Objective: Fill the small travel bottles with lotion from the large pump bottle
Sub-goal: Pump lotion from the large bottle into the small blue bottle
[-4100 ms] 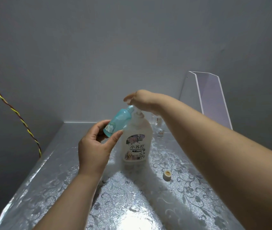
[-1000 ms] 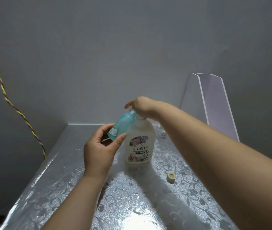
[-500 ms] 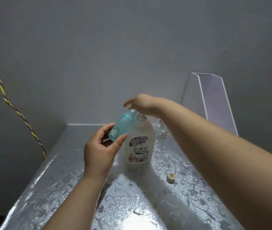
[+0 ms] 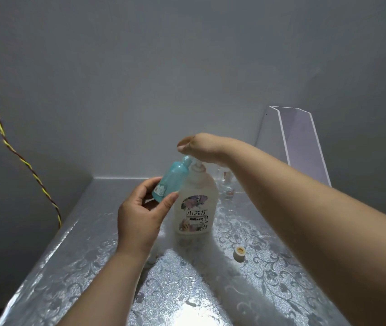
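Note:
A large white pump bottle [image 4: 196,208] with a flowered label stands upright on the silver patterned table [image 4: 269,274]. My right hand [image 4: 201,147] lies on top of its pump head, which it hides. My left hand [image 4: 140,215] grips a small teal travel bottle [image 4: 172,180], tilted so that its open neck points up and right at the pump spout. A small white cap [image 4: 239,253] lies on the table to the right of the pump bottle. A clear small bottle [image 4: 227,184] stands behind my right forearm.
A clear acrylic stand [image 4: 297,142] leans against the wall at the back right. A yellow and red twisted cord [image 4: 18,156] hangs down the left wall. The table's left edge runs close to that wall.
My right hand has risen a little above the pump bottle since half a second ago. My left hand keeps the teal bottle tilted at the spout.

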Available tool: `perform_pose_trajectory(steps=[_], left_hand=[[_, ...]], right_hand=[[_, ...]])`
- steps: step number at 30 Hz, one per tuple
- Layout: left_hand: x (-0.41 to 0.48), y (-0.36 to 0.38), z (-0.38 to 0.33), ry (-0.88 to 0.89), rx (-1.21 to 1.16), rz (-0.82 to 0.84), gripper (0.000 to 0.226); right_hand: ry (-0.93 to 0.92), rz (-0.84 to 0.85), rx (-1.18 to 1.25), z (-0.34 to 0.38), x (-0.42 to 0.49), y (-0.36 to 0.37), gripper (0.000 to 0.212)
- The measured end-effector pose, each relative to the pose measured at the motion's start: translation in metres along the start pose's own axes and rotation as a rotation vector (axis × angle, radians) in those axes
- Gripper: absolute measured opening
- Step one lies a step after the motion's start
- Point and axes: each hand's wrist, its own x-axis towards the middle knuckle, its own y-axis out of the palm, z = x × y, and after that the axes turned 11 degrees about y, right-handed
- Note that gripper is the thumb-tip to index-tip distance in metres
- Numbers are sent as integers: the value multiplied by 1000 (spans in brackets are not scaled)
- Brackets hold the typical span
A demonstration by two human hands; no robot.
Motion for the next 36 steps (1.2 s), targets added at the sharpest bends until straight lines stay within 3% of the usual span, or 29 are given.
perform_pose_trajectory(steps=[11, 19, 24, 30, 36], left_hand=[[-1, 0, 2, 1, -10, 37, 37], [-3, 3, -2, -18, -54, 57, 32], [-4, 2, -1, -51, -107, 67, 34], [-4, -1, 5, -95, -154, 67, 37], [-3, -3, 10, -136, -165, 110, 43]], right_hand=[[51, 36, 237, -4, 10, 11, 36], [65, 23, 535, -12, 9, 11, 49], [46, -98, 693, -11, 3, 3, 50], [105, -302, 705, -20, -1, 5, 50], [190, -389, 780, -44, -9, 14, 30]])
